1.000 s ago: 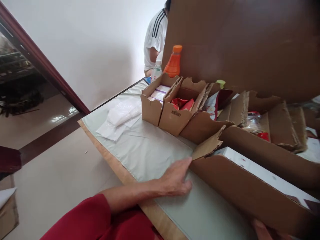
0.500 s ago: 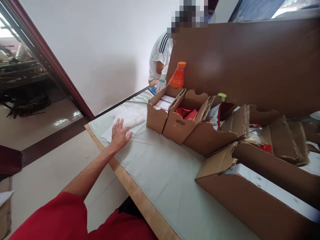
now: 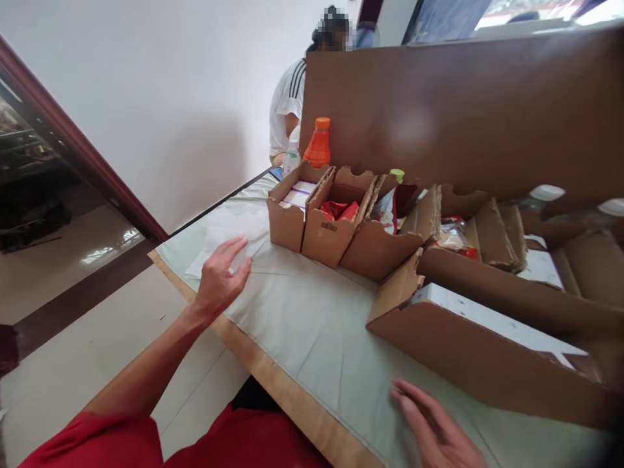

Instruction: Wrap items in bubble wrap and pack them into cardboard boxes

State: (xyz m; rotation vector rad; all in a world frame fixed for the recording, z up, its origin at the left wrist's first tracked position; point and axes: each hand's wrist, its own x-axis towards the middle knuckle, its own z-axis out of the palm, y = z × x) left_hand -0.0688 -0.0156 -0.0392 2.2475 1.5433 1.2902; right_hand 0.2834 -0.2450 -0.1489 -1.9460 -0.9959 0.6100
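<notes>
While the left hand (image 3: 219, 279) is spread beside clear plastic (image 3: 227, 224), the right hand (image 3: 439, 432), unclenched, is near a cardboard box (image 3: 468, 357).

right hand (image 3: 439, 437) — cut off by bottom edge, co-worker (image 3: 285, 101) — partly hidden by brown panel (image 3: 463, 110)

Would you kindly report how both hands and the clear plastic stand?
Left hand open by the clear plastic, contact unclear. Right hand over the table, nothing visibly held. Cardboard box just right of the clear plastic.
</notes>
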